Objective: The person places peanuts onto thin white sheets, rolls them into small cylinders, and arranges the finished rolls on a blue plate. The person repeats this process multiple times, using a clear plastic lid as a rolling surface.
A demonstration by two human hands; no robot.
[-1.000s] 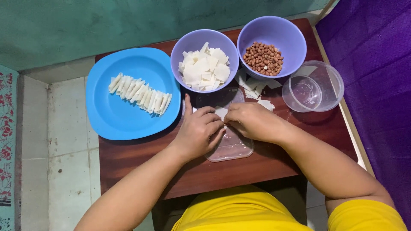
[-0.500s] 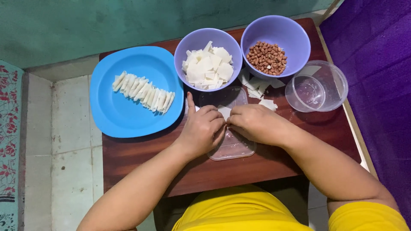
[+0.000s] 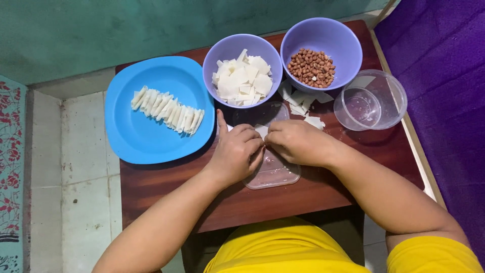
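Both hands, left hand (image 3: 236,151) and right hand (image 3: 295,141), meet fingertip to fingertip, pinching a small white wrapper piece (image 3: 261,131) over a clear plastic lid (image 3: 273,174) on the brown worktop (image 3: 313,194). Beyond stand a purple bowl of white squares (image 3: 242,71) and a purple bowl of peanuts (image 3: 321,50), with a blue plate (image 3: 151,136) of rolled pieces to the left.

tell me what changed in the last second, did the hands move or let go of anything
Nothing visibly changed. Both hands, left and right, stay together over the clear lid, pinching a small white piece. Blue plate, bowls and clear tub lie as before.
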